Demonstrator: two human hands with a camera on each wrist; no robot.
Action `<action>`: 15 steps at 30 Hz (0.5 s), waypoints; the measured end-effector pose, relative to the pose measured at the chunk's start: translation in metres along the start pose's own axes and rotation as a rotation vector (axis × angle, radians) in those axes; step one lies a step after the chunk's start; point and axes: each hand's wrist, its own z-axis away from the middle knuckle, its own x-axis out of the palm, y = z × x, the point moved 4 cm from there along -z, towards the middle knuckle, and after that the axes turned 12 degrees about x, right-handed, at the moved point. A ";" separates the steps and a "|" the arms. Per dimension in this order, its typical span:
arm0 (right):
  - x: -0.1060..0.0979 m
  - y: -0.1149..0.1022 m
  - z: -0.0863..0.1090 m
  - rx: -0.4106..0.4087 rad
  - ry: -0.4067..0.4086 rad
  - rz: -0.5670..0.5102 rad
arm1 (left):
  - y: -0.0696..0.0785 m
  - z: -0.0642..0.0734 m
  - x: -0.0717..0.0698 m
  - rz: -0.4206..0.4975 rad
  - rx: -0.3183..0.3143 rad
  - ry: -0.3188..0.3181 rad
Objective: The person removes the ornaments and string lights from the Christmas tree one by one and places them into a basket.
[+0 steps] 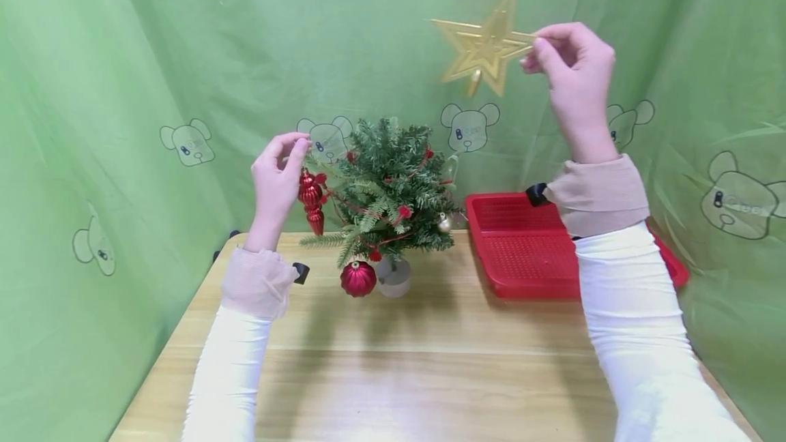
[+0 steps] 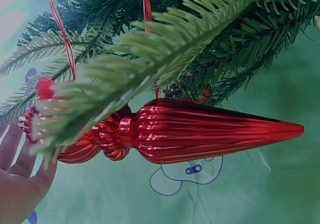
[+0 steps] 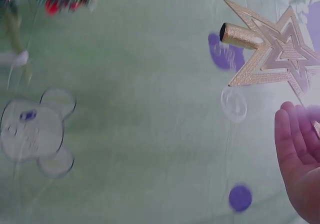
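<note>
Gold star (image 1: 488,46): five points, outlines nested one inside another, gaps between, glittery; hollow tube (image 3: 241,36) attached, dark at its open end.
Star location: in the air, above and right of the green tree (image 1: 393,183), apart from it, in front of the green curtain (image 1: 233,67).
Right hand (image 1: 580,67): raised high, thumb and fingers pinching the star's right-hand point.
Left hand (image 1: 275,172): lower, at the tree's left side, near a light green branch (image 2: 170,54); thumb and forefinger close to each other, cannot tell if they pinch anything.
Hands: well apart from each other.
Arms: both reach forward over the worktop (image 1: 393,374); white sleeves (image 1: 233,367), beige cuffs (image 1: 604,196).
Red drop ornament (image 1: 311,200): shiny, ribbed, tapers to a tip; just below left hand.
Balls: dark red ribbed one (image 1: 358,280) low at front, pale gold one (image 1: 445,223) at right of tree.
Red tray (image 1: 528,258): perforated, on worktop, right of tree.
Count: star 1, tree 1, drop ornament 1, balls visible 2, tray 1, hands 2.
</note>
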 end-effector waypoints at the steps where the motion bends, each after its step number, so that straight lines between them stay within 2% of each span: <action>1: -0.008 0.002 -0.001 0.002 0.017 -0.029 | 0.000 0.000 0.000 0.000 -0.001 -0.002; 9: -0.063 0.027 0.000 0.055 0.125 -0.188 | -0.002 0.001 0.000 0.013 -0.010 0.002; 15: -0.091 0.046 0.012 0.132 0.168 -0.158 | -0.004 0.001 0.000 0.035 0.007 0.018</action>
